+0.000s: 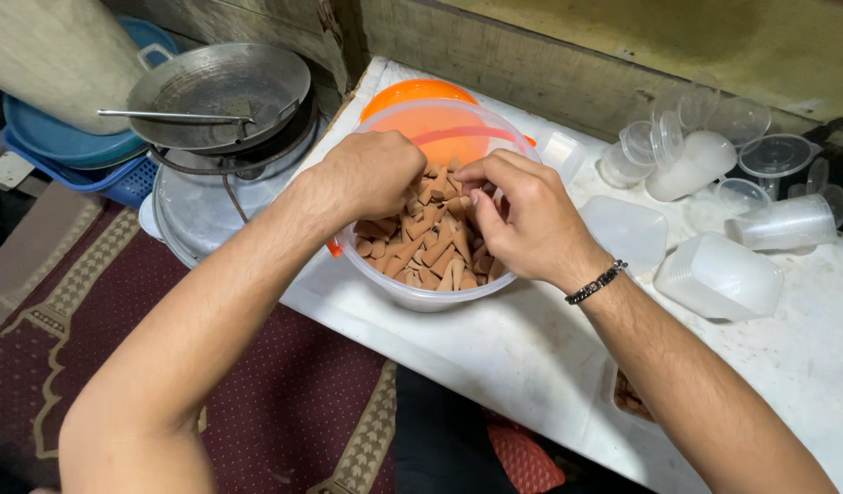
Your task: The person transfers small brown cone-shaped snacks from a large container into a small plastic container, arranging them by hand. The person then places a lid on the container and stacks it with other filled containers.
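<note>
The left hand is curled shut inside the clear tub, maybe around some brown cones; I cannot tell for sure. The right hand pinches cones with bent fingers. The tub sits near the white table's edge, so a push could tip it and spill cones on the red rug.

cones in tub, tub on table; pans left
</note>
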